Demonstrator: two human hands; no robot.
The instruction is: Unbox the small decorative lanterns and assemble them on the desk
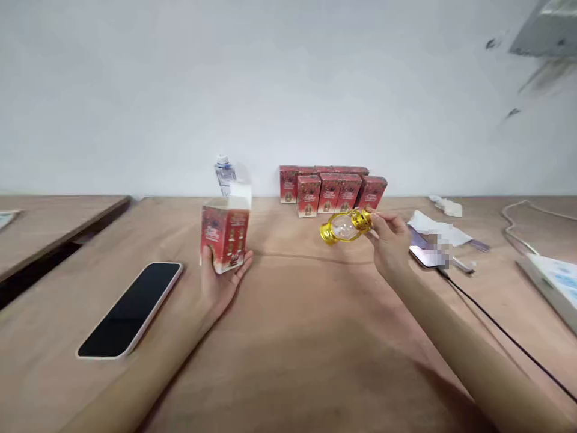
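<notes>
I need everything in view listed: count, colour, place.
Lantern: one, gold and clear, right hand
Open box: one, red, left hand
Boxes: about eight, red, back, two rows
Bottle: one, clear, behind open box
Phone: one, black screen, left
Device: one, lit screen, right, partly blurred
Tissues: two, white, right
Purple item: count unclear, right
Cables: two, one black, one white, right
Carton: one, white and blue, right edge
Pale object: one, left edge, cut off
Wall fixture: one, grey, upper right
Wall: one, pale, back
Tables: two, brown, centre and left
Left hand: one, bare, holding open box
Right hand: one, bare, holding lantern
</notes>
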